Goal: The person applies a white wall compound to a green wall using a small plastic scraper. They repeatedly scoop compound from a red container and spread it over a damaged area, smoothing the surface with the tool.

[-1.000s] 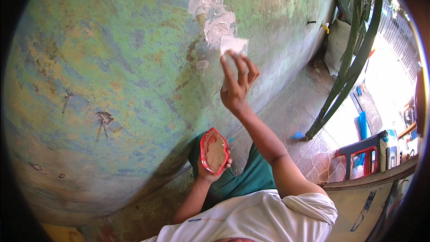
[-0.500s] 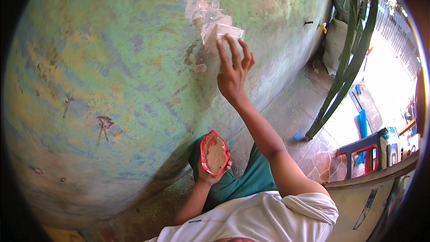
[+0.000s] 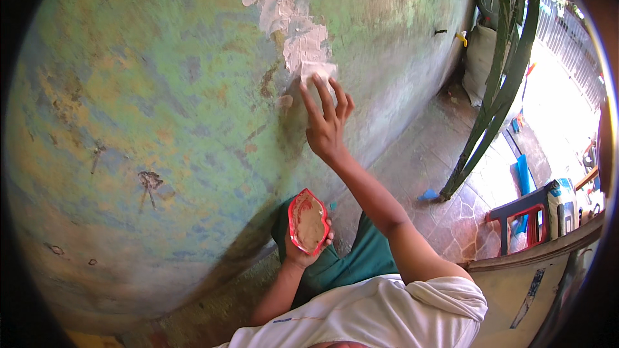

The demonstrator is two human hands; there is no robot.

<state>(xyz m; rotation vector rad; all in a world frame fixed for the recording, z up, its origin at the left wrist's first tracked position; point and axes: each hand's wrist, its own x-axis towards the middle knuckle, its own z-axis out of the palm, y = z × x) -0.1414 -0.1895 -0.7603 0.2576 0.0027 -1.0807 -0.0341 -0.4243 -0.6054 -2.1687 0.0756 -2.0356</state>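
My right hand reaches up to the wall and grips a flat white putty scraper, pressing it against the surface with fingertips spread along its lower edge. Directly above the scraper runs a smeared patch of whitish-pink putty, thick and ridged in places. Low in front of my body, my left hand holds an open red-edged pouch from beneath. Inside the pouch lies beige-brown paste. The thumb side of that hand is mostly hidden behind the pouch.
The wall has worn green, yellow and blue paint, with a chipped hole at left. Right of me stand long green stems, white sacks by the wall's end and a dark plastic stool on the tiled floor.
My right hand has drawn the scraper downward and slightly left along the wall, leaving more putty showing above it. The left hand and pouch have stayed put.
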